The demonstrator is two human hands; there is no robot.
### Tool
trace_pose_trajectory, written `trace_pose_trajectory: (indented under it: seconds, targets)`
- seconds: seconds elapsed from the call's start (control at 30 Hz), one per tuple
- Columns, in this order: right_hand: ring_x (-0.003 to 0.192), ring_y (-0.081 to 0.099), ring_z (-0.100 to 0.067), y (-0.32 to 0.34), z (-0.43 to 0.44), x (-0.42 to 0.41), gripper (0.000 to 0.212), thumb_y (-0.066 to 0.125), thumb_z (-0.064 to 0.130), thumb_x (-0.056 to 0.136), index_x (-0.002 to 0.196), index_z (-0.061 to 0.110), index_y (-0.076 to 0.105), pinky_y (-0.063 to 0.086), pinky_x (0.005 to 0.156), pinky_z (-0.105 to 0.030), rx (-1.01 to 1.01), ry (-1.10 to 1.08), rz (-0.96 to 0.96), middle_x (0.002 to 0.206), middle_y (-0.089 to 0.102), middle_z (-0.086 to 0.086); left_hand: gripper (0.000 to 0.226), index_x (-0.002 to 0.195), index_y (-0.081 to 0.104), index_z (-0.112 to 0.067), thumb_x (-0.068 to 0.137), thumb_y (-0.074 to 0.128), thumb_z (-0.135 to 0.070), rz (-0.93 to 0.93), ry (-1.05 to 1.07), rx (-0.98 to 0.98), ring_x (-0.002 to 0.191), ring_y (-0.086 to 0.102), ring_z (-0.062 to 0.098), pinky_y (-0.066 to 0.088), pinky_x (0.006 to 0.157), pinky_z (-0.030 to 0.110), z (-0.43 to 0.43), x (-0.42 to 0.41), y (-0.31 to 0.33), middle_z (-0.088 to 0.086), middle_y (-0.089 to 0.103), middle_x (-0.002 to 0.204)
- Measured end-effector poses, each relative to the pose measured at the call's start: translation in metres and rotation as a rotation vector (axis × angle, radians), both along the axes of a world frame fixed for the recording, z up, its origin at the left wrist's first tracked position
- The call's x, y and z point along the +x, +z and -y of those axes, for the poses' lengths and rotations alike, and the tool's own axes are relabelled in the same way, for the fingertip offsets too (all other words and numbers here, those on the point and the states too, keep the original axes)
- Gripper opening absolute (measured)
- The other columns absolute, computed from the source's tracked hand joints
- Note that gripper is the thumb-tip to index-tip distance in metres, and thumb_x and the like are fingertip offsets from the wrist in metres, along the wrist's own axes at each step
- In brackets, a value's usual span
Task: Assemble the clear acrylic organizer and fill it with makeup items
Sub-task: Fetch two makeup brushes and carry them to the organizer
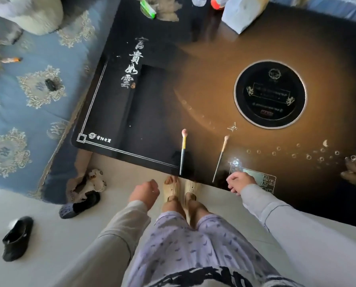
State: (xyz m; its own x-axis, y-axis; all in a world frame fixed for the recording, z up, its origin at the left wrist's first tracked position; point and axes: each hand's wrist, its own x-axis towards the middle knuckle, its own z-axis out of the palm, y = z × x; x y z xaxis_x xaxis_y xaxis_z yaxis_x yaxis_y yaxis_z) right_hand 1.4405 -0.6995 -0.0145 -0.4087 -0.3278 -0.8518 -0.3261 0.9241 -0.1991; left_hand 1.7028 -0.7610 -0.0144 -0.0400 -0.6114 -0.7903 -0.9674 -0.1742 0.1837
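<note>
A thin brush (220,159) lay just left of the clenched, empty right hand (241,181), handle toward the person. The slack, empty left hand (144,193) hung farther off.

- Pale grey long sleeves (276,212), thin dark seam lines.
- Lavender trousers (183,245) with small dark printed marks.
- Cream open-toed slippers (173,190) on both feet.

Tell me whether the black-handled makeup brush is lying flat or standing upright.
Lying flat: the black-handled brush rests full length on the table, bristles away from the person, handle end at the near edge.
</note>
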Motion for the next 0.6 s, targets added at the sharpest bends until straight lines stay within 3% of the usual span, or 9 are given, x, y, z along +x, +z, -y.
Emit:
trace_pose_trajectory:
  seconds: [0.07,0.13,0.17,0.33,0.47,0.6]
  targets:
    - [0.070,0.062,-0.026,-0.006,0.011,0.002,0.023,0.044,0.008,0.085,0.086,0.012,0.067,0.055,0.069,-0.028,0.008,-0.007,-0.047,0.083,0.066,-0.013,0.030,0.118,0.055,-0.011,0.090,0.046,-0.020,-0.050,-0.087,-0.034,0.106,0.060,0.031,0.047,0.087,0.033,0.020,-0.017,-0.004,0.011,0.062,0.120]
    - [0.097,0.063,-0.032,-0.013,0.022,0.003,0.021,0.051,0.012,0.084,0.098,0.013,0.067,0.051,0.090,-0.036,0.014,-0.023,-0.102,0.102,0.069,-0.015,0.032,0.119,0.051,-0.011,0.090,0.049,-0.024,-0.092,-0.116,-0.063,0.109,0.058,0.029,0.047,0.088,0.035,0.038,-0.036,-0.009,0.010,0.059,0.122]
    - [0.105,0.061,-0.031,-0.015,0.028,0.004,0.024,0.055,0.017,0.084,0.105,0.014,0.064,0.049,0.093,-0.035,0.014,-0.028,-0.126,0.110,0.067,-0.014,0.033,0.118,0.050,-0.010,0.089,0.051,-0.025,-0.101,-0.112,-0.067,0.108,0.057,0.029,0.047,0.087,0.036,0.046,-0.047,-0.012,0.011,0.059,0.121]
    - [0.107,0.059,-0.032,-0.031,0.051,0.012,0.047,0.061,0.037,0.082,0.121,0.014,0.048,0.045,0.078,-0.034,-0.016,-0.052,-0.240,0.114,0.063,-0.010,0.040,0.096,0.036,-0.012,0.083,0.057,-0.044,-0.001,-0.054,-0.046,0.097,0.059,0.033,0.039,0.070,0.035,0.065,-0.092,-0.028,0.010,0.059,0.102]
    - [0.100,0.061,-0.032,-0.041,0.065,0.017,0.037,0.057,0.039,0.085,0.108,0.011,0.050,0.039,0.067,-0.031,-0.014,-0.040,-0.344,0.105,0.065,-0.011,0.036,0.088,0.028,-0.017,0.086,0.054,-0.041,0.017,-0.034,-0.116,0.075,0.052,0.026,0.039,0.063,0.032,0.068,-0.110,-0.040,0.003,0.048,0.083]
    - [0.099,0.063,-0.031,-0.048,0.070,0.015,0.027,0.051,0.035,0.089,0.104,0.011,0.053,0.041,0.068,-0.032,0.002,-0.057,-0.386,0.103,0.066,-0.011,0.027,0.088,0.027,-0.017,0.090,0.048,-0.034,0.038,-0.016,-0.134,0.070,0.047,0.025,0.039,0.063,0.033,0.067,-0.116,-0.049,0.004,0.047,0.079]
